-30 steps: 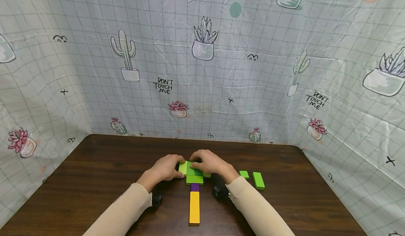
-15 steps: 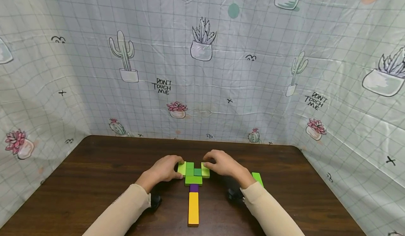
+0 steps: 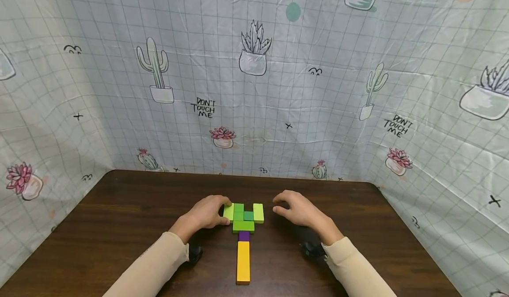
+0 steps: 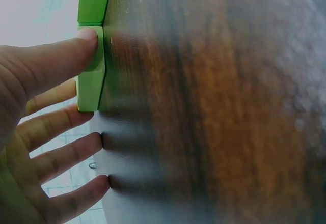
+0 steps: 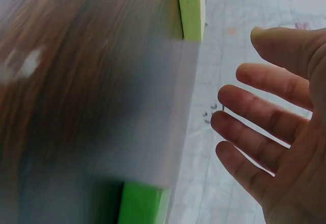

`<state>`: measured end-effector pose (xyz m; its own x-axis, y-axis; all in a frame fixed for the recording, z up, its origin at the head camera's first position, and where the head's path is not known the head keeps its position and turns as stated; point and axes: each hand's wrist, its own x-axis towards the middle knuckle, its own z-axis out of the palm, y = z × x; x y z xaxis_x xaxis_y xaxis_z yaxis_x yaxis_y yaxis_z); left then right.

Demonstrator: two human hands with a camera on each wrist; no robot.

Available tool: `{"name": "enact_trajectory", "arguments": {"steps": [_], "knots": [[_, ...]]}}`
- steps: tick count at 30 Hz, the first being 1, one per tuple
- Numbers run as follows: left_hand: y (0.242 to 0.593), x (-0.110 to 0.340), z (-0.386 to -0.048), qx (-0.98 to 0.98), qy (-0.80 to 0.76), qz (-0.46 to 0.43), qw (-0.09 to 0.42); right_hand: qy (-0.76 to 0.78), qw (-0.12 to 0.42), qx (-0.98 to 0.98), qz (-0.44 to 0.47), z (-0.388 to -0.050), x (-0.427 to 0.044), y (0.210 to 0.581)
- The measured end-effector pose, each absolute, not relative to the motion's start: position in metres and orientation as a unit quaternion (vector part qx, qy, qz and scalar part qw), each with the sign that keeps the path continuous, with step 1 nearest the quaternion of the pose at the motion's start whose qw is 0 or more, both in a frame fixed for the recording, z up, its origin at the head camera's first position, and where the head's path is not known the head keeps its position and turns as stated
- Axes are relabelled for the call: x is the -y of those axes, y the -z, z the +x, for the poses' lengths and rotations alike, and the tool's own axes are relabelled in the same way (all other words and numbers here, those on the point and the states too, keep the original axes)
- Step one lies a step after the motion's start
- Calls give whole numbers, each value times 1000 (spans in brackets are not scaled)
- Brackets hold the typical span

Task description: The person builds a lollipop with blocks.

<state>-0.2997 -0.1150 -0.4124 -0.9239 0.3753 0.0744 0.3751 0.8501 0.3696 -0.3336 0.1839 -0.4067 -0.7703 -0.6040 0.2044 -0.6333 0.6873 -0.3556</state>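
L hand [image 3: 204, 211], just L of centre in the lower half of the head frame, pinches the L lime block [image 3: 228, 212] btwn thumb & index; in the L wrist view the thumb tip lies on it, other fingers spread below, tips down by the table [image 3: 119, 226]. R hand [image 3: 300, 208], lower half, R of centre, is loosely curved w/ a fairly wide gap btwn thumb & index, bare, just R of the R lime block [image 3: 258, 213] & apart from it.

Blocks lie flat, lower centre of frame. L lime sits against a mid-green block [image 3: 238, 212]; small teal block [image 3: 248, 216] fits btwn that & R lime, w/ a notch of table above it. Wide green block [image 3: 243, 226] runs right under mid-green & teal. Then purple block [image 3: 244, 236], then long yellow block [image 3: 243, 262], end to end, toward bottom of frame.

R wrist view: another green block [image 5: 142, 203] at bottom, left of centre, well apart from the lime one up top.

Pale sleeves [image 3: 153, 261] come in from bottom edge; cactus-print cloth [image 3: 254, 111] fills upper frame, behind dark wood table.
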Motion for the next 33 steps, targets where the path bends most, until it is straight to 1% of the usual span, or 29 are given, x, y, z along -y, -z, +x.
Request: {"name": "enact_trajectory", "arguments": {"steps": [5,13,23,33], "knots": [[413,115,-299,-962,-192,192,-1,-201,48,920,334,-330,-201,410],[411,115,-299,-962,-191,192,1,-191,50,929,314,-323,-225,414],[412,114,-299,-963,-192,190,1,-162,23,935,313,-317,-247,417],[411,115,-298,-963,-191,190,-1,-147,17,938,312,-319,-254,419]]}}
